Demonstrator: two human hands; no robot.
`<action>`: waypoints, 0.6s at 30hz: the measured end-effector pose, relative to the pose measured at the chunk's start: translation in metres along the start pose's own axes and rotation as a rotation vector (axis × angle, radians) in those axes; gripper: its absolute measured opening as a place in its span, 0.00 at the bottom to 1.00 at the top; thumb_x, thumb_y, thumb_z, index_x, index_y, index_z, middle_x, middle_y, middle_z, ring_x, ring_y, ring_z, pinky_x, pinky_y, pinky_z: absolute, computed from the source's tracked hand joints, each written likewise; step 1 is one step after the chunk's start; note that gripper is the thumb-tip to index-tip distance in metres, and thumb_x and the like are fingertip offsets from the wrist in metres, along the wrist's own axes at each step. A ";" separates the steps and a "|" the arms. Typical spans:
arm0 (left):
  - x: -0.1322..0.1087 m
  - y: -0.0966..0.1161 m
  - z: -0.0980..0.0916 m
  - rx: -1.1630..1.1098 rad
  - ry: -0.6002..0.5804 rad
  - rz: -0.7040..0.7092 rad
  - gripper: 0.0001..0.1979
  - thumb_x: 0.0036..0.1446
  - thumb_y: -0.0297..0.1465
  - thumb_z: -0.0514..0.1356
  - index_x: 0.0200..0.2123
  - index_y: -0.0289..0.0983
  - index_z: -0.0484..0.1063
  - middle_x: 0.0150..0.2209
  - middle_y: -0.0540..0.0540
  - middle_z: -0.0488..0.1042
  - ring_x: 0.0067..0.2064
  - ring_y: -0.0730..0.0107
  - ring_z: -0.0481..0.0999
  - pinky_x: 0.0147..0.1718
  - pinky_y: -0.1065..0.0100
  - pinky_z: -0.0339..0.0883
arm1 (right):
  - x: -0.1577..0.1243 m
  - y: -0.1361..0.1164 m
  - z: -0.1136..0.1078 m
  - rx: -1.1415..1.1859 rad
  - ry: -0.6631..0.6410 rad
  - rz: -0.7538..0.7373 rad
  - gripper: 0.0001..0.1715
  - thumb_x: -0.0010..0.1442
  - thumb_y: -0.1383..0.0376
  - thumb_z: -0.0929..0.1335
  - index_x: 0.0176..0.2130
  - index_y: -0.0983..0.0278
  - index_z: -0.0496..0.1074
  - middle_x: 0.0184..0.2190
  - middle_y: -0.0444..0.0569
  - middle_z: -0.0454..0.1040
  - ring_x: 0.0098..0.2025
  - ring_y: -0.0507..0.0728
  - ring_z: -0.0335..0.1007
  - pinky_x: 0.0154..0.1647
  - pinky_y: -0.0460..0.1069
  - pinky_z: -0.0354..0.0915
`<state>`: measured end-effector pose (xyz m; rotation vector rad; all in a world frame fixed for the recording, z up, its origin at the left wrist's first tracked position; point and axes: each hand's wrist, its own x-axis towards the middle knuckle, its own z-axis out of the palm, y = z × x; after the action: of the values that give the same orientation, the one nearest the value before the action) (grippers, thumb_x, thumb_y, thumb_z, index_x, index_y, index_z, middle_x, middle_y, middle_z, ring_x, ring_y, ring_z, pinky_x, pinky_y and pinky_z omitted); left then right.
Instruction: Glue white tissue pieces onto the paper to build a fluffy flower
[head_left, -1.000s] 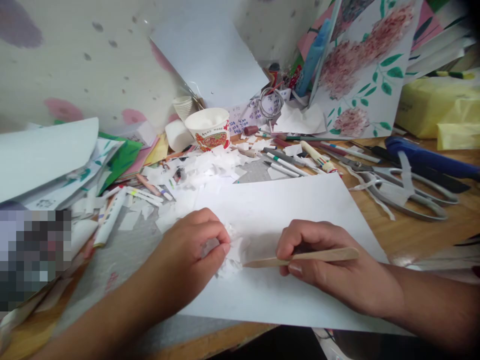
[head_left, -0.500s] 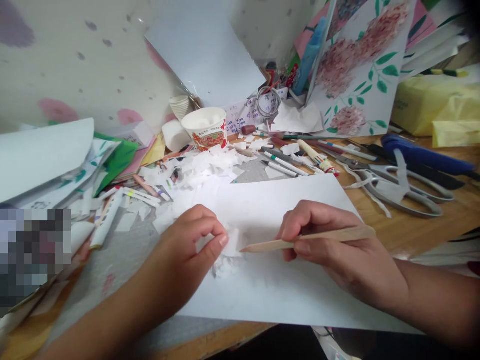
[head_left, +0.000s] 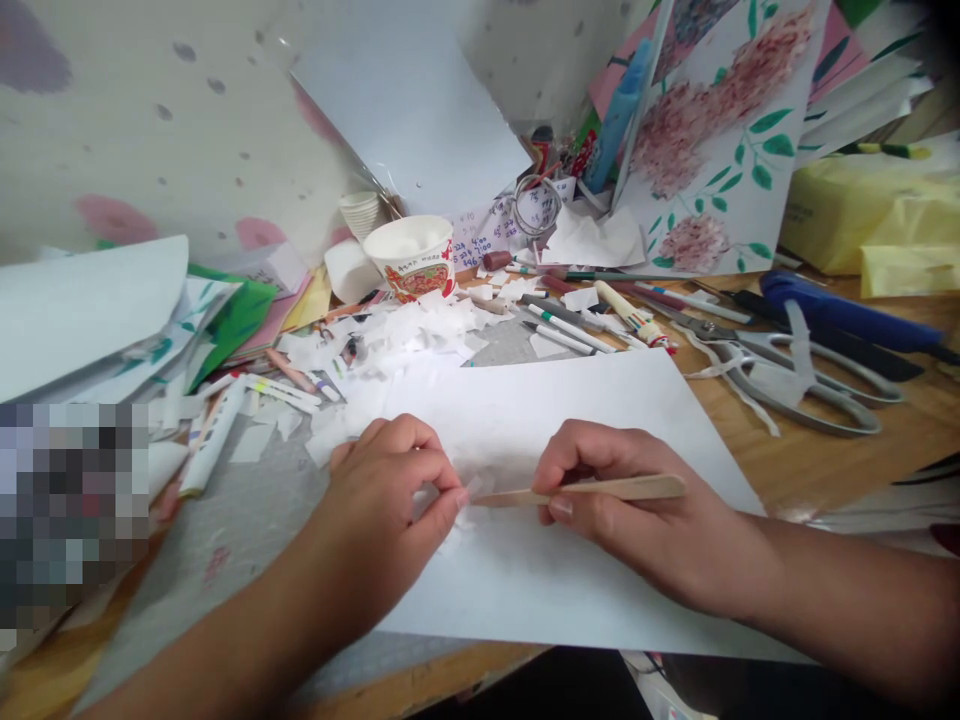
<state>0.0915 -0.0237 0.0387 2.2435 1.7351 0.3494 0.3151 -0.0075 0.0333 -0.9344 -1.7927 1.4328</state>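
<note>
The left hand (head_left: 394, 500) is closed at its thumb and forefinger, and it seems to pinch a small white piece (head_left: 474, 487), of which only a little bit shows beyond the fingertips. The right hand (head_left: 660, 540) grips a flat wooden stick (head_left: 630, 488) like a pen, with the narrow end directed to this pinch; whether the end touches the piece, I cannot tell. Both hands are above a large white sheet (head_left: 570, 590) on the desk (head_left: 847, 460). In my judgement, the main danger is in the narrow end: if it goes slightly too far, it could poke the left fingertips, because they are just beside it. The piece, which looks thin, could tear or slip away if the stick pushes hard or the pinch becomes loose. If it falls to the left, it may be lost among the paper scraps (head_left: 420, 330), since they are white also.
</note>
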 end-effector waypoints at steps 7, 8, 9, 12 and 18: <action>-0.002 -0.005 -0.013 -0.044 -0.092 0.038 0.15 0.57 0.38 0.53 0.24 0.44 0.76 0.35 0.46 0.71 0.40 0.58 0.68 0.40 0.55 0.58 | 0.004 0.009 0.003 0.066 -0.052 0.104 0.02 0.53 0.68 0.64 0.29 0.64 0.68 0.24 0.42 0.70 0.25 0.50 0.59 0.25 0.44 0.56; -0.002 -0.005 -0.015 -0.050 -0.115 0.045 0.14 0.57 0.38 0.53 0.25 0.45 0.77 0.35 0.47 0.71 0.40 0.58 0.68 0.40 0.55 0.58 | 0.005 0.009 0.002 0.084 -0.051 0.123 0.03 0.53 0.68 0.64 0.29 0.64 0.68 0.25 0.42 0.71 0.26 0.50 0.59 0.25 0.44 0.56; -0.003 -0.005 -0.017 -0.050 -0.132 0.057 0.14 0.56 0.37 0.54 0.26 0.46 0.78 0.35 0.47 0.71 0.41 0.58 0.68 0.40 0.55 0.58 | 0.006 0.009 0.002 0.101 -0.046 0.138 0.02 0.53 0.68 0.65 0.29 0.64 0.68 0.26 0.43 0.72 0.26 0.50 0.60 0.26 0.44 0.56; -0.004 -0.006 -0.019 -0.039 -0.138 0.126 0.14 0.55 0.32 0.53 0.31 0.50 0.80 0.36 0.48 0.71 0.40 0.59 0.70 0.40 0.55 0.59 | 0.007 0.007 0.002 0.151 -0.035 0.165 0.01 0.51 0.68 0.66 0.28 0.64 0.69 0.25 0.43 0.73 0.26 0.50 0.61 0.26 0.44 0.57; -0.007 -0.004 -0.016 -0.089 -0.135 0.192 0.18 0.57 0.29 0.52 0.38 0.54 0.80 0.36 0.48 0.72 0.39 0.61 0.71 0.39 0.59 0.62 | 0.005 0.017 -0.003 0.310 0.105 0.153 0.01 0.49 0.67 0.67 0.28 0.63 0.69 0.22 0.43 0.73 0.25 0.51 0.67 0.27 0.46 0.60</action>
<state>0.0802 -0.0278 0.0523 2.3169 1.4144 0.3011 0.3172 0.0005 0.0176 -0.9784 -1.3972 1.6666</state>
